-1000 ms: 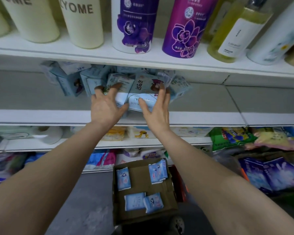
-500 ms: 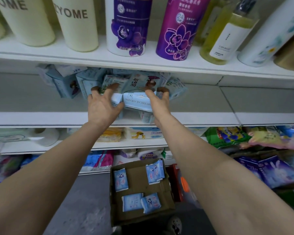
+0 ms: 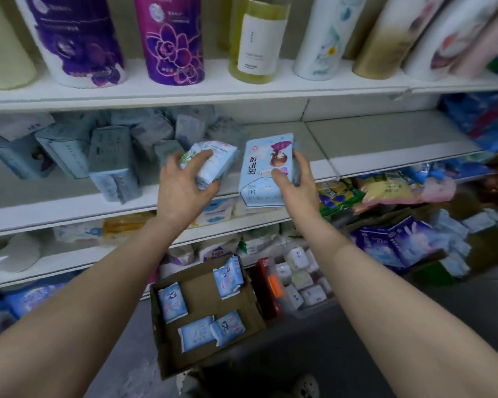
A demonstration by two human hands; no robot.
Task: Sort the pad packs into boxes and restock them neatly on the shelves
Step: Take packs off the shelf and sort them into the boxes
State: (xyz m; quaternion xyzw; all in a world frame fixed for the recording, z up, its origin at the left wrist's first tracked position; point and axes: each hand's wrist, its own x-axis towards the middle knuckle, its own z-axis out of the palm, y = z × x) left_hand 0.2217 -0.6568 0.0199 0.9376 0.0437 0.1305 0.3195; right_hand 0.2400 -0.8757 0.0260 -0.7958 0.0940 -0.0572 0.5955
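Both hands have come back from the shelf pile, each now carrying a pack: the left hand (image 3: 181, 182) grips a small floral pack (image 3: 213, 159), the right hand (image 3: 295, 182) a larger blue pack (image 3: 266, 170). Sorting likely follows. Below, a cardboard box (image 3: 242, 314) on the floor holds four packs; more crowd the shelf (image 3: 385, 145).

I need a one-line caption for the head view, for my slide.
Left hand and right hand each hold a pad pack before the shelf, above a cardboard box.
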